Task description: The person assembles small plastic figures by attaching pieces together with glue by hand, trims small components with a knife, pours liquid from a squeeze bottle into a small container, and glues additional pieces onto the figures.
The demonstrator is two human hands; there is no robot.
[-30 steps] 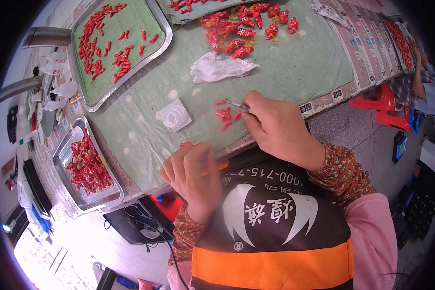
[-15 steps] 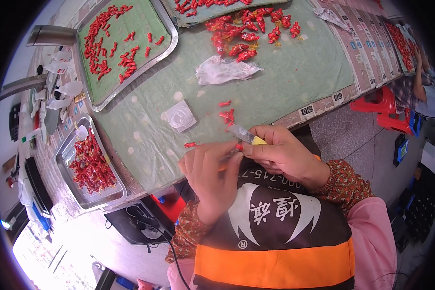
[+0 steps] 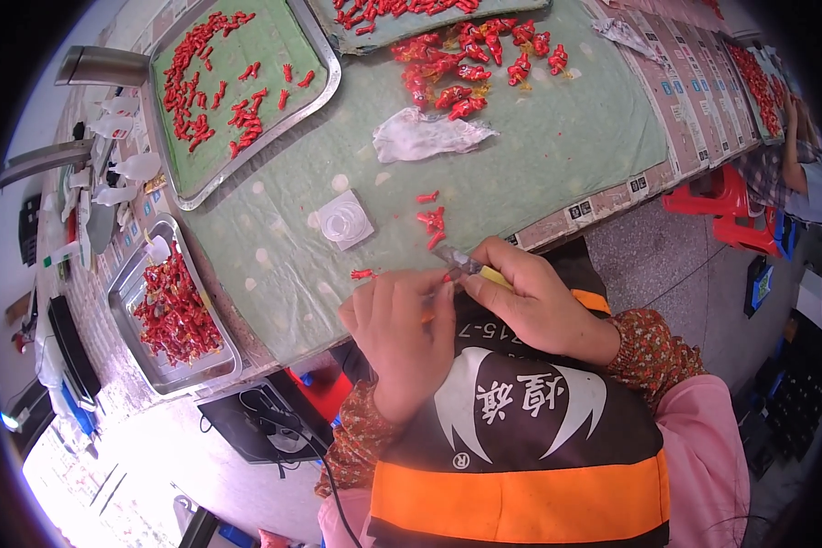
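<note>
My left hand (image 3: pixel 398 331) is closed, pinching a small red piece (image 3: pixel 448 277) between thumb and fingertips above the near table edge. My right hand (image 3: pixel 532 297) grips a knife (image 3: pixel 491 274) with a yellow handle. Its short grey blade (image 3: pixel 459 260) lies beside the red piece; whether it touches cannot be made out. Just beyond the blade, a few small red molded parts (image 3: pixel 431 219) lie on the green cloth (image 3: pixel 301 301). Another red part (image 3: pixel 363 274) lies by my left fingers.
A metal tray (image 3: pixel 331 87) of red parts stands at far left, a smaller tray (image 3: pixel 119 306) of glossy red pieces nearer. A clear round dish (image 3: pixel 342 222), a white rag (image 3: pixel 420 137) and larger red figures (image 3: pixel 470 73) lie on the cloth. A co-worker's arm (image 3: pixel 790 160) shows at right.
The knife has turned in my right hand, its blade drawn back toward the pinched red piece and its yellow handle showing more. My left hand has barely moved.
</note>
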